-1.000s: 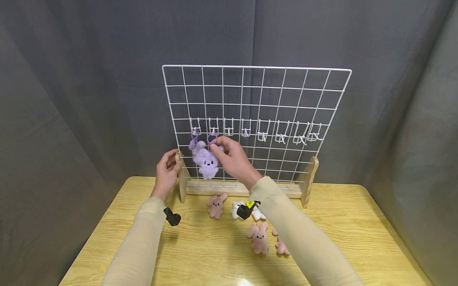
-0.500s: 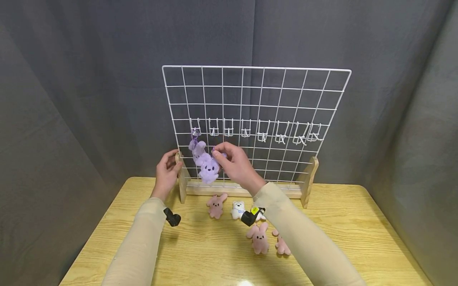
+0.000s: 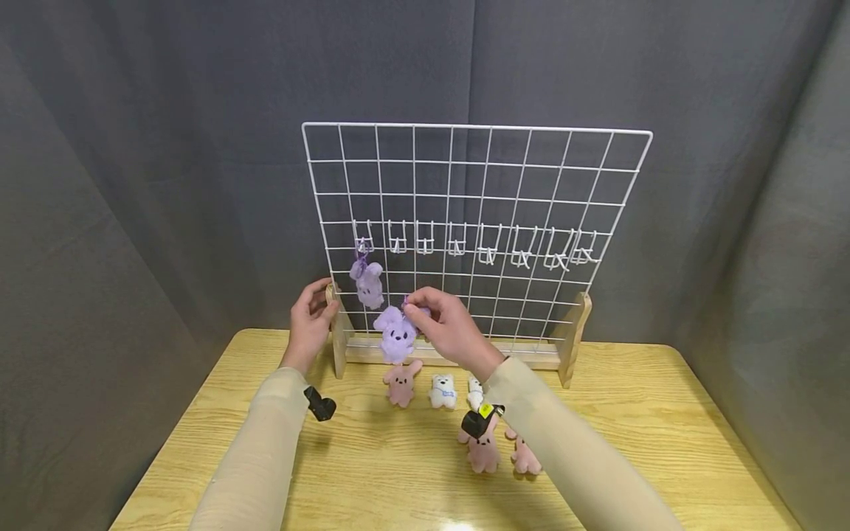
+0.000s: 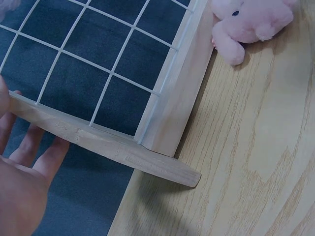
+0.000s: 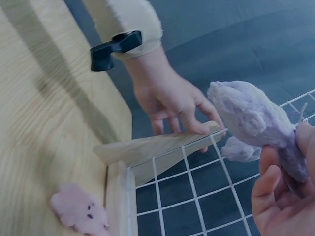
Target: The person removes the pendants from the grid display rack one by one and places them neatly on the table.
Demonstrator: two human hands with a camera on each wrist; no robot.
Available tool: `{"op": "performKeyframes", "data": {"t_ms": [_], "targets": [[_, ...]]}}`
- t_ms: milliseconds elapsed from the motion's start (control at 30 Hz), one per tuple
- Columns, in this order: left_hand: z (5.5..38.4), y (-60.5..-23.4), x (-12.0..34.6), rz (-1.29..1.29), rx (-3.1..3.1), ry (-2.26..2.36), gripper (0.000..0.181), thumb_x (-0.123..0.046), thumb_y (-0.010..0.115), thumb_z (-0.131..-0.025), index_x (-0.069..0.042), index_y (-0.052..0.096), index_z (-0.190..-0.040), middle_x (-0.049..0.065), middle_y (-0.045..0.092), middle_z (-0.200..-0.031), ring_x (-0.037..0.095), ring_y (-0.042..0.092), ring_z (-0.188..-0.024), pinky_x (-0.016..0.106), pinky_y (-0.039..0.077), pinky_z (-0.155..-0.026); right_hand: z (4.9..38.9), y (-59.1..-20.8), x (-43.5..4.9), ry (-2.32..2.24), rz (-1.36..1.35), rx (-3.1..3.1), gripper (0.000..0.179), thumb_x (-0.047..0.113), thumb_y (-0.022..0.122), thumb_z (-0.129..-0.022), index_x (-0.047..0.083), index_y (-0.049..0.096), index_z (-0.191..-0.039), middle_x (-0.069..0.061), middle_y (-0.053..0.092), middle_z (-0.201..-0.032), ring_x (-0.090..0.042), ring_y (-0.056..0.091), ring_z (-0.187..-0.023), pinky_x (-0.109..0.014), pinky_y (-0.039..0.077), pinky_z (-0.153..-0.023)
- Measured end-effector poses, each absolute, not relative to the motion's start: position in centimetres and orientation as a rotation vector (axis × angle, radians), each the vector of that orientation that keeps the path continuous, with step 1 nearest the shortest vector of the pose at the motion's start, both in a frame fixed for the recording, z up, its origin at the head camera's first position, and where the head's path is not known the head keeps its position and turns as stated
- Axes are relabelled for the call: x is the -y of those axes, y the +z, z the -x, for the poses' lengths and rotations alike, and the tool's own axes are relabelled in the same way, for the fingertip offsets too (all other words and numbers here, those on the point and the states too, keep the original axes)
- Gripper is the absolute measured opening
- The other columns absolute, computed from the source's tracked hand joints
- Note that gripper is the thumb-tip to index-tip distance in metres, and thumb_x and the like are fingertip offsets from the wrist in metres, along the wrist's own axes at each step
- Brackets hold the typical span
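My right hand (image 3: 451, 328) pinches a purple plush bunny keychain (image 3: 398, 337) near its ear and ring, below the row of hooks and in front of the grid. In the right wrist view the purple bunny (image 5: 253, 115) tilts out from between thumb and fingers. A second purple plush bunny (image 3: 368, 284) hangs by its ring from the leftmost hook (image 3: 362, 243). My left hand (image 3: 311, 321) holds the top of the rack's left wooden leg (image 3: 339, 332), thumb in front and fingers behind. The left wrist view shows those fingers (image 4: 51, 157) against the wooden leg (image 4: 113, 152).
Several more white hooks (image 3: 488, 251) line the white wire grid (image 3: 524, 162) to the right. On the wooden table (image 3: 358, 472) lie pink plush bunnies (image 3: 401, 383) and white plush bears (image 3: 443, 391). My right forearm partly covers some. A grey curtain (image 3: 199, 147) stands behind.
My right hand has drawn the purple bunny keychain down and slightly right, away from the second hook, where its ring was at first. My left hand has stayed on the wooden leg.
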State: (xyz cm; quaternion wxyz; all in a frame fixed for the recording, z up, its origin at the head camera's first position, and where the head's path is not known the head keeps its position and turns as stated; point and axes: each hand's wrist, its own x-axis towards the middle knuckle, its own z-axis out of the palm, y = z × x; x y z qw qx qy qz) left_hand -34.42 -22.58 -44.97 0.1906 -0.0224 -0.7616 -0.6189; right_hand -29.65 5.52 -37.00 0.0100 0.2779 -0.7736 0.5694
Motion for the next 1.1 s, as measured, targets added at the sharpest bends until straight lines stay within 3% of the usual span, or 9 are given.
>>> {"op": "performKeyframes", "data": {"t_ms": [100, 300, 400, 600, 700, 967, 1100], "targets": [[34.3, -44.6, 22.5, 0.077, 2.128, -1.748, 0.046, -0.003, 0.062, -0.098, -0.016, 0.055, -0.141, 0.02, 0.064, -0.126, 0.015, 0.063, -0.1, 0.017, 0.052, -0.075, 29.5, -37.6, -5.8, 1.737, -0.882, 2.44, 0.018, 0.019, 0.058, -0.103, 0.006, 0.067, -0.112, -0.004, 0.068, -0.087, -0.038, 0.06, -0.075, -0.025, 0.049, -0.059], [33.3, -43.3, 22.2, 0.079, 2.14, -1.768, 0.047, 0.002, 0.06, -0.098, -0.006, 0.052, -0.143, 0.027, 0.062, -0.129, 0.029, 0.062, -0.108, 0.016, 0.052, -0.079, 29.0, -38.8, -6.3, 1.728, -0.843, 2.509, 0.02, 0.021, 0.059, -0.102, 0.007, 0.069, -0.113, -0.008, 0.069, -0.091, -0.029, 0.061, -0.075, -0.024, 0.048, -0.059], [34.1, -44.5, 22.6, 0.066, 2.136, -1.759, 0.047, -0.002, 0.06, -0.098, -0.012, 0.053, -0.143, 0.024, 0.062, -0.129, 0.023, 0.062, -0.106, 0.015, 0.051, -0.079, 28.9, -39.5, -6.6, 1.72, -0.854, 2.53, 0.018, 0.023, 0.06, -0.102, 0.011, 0.069, -0.112, -0.007, 0.069, -0.09, -0.024, 0.06, -0.073, -0.024, 0.048, -0.059], [34.4, -45.2, 22.8, 0.068, 2.138, -1.741, 0.045, -0.005, 0.061, -0.099, -0.019, 0.054, -0.142, 0.019, 0.063, -0.127, 0.017, 0.063, -0.102, 0.017, 0.053, -0.076, 28.6, -40.7, -6.8, 1.716, -0.889, 2.553, 0.014, 0.024, 0.059, -0.103, 0.016, 0.069, -0.109, -0.003, 0.067, -0.09, -0.034, 0.061, -0.077, -0.027, 0.051, -0.06], [34.4, -45.2, 22.8, 0.063, 2.135, -1.743, 0.045, -0.005, 0.061, -0.099, -0.02, 0.055, -0.141, 0.017, 0.064, -0.126, 0.017, 0.063, -0.101, 0.018, 0.052, -0.074, 28.4, -41.4, -6.9, 1.738, -0.902, 2.561, 0.014, 0.023, 0.059, -0.103, 0.015, 0.069, -0.11, -0.003, 0.068, -0.091, -0.031, 0.063, -0.079, -0.029, 0.054, -0.064], [34.3, -45.0, 22.6, 0.048, 2.125, -1.772, 0.046, -0.004, 0.062, -0.098, -0.019, 0.055, -0.14, 0.018, 0.064, -0.126, 0.016, 0.063, -0.1, 0.017, 0.052, -0.075, 27.8, -43.0, -7.5, 1.753, -0.901, 2.608, 0.017, 0.026, 0.058, -0.104, 0.017, 0.069, -0.112, -0.001, 0.069, -0.094, -0.029, 0.064, -0.079, -0.028, 0.053, -0.062], [33.7, -44.0, 22.3, 0.063, 2.112, -1.805, 0.047, 0.0, 0.062, -0.097, -0.012, 0.054, -0.142, 0.023, 0.063, -0.128, 0.015, 0.063, -0.1, 0.017, 0.053, -0.078, 27.6, -43.5, -7.6, 1.745, -0.907, 2.615, 0.016, 0.024, 0.058, -0.104, 0.015, 0.069, -0.111, -0.003, 0.069, -0.094, -0.034, 0.063, -0.078, -0.028, 0.053, -0.06]]}}
